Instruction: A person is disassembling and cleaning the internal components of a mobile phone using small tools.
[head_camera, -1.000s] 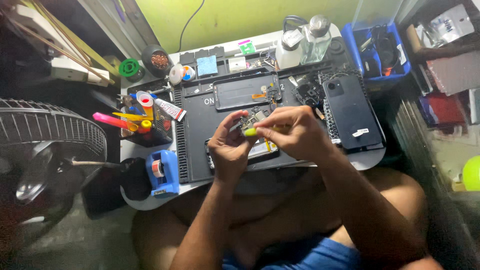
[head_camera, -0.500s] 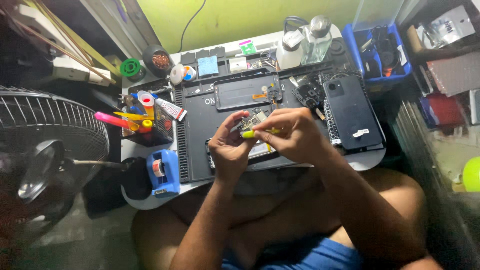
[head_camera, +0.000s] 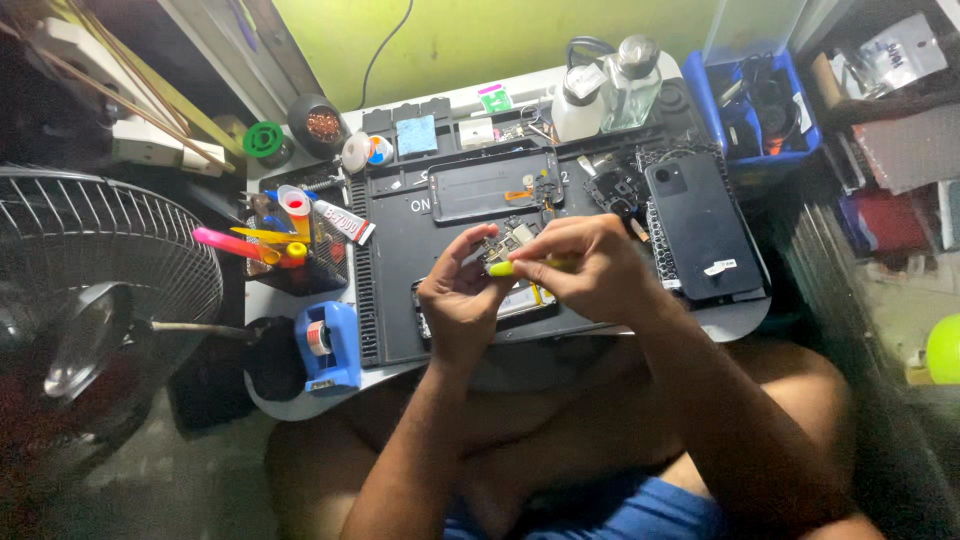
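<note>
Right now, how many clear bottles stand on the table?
2, side by side at the table's far edge: left bottle, right bottle. Others may be hidden.

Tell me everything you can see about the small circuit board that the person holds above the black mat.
The circuit board is small and flat, greenish-grey with tiny silver and dark components on its face. It looks rigid. The left hand pinches it at the lower left edge, and it is raised and tilted above the black mat. The right hand brings a yellow-handled tool against its lower edge. Fingers hide part of it, so its full outline cannot be told.
</note>
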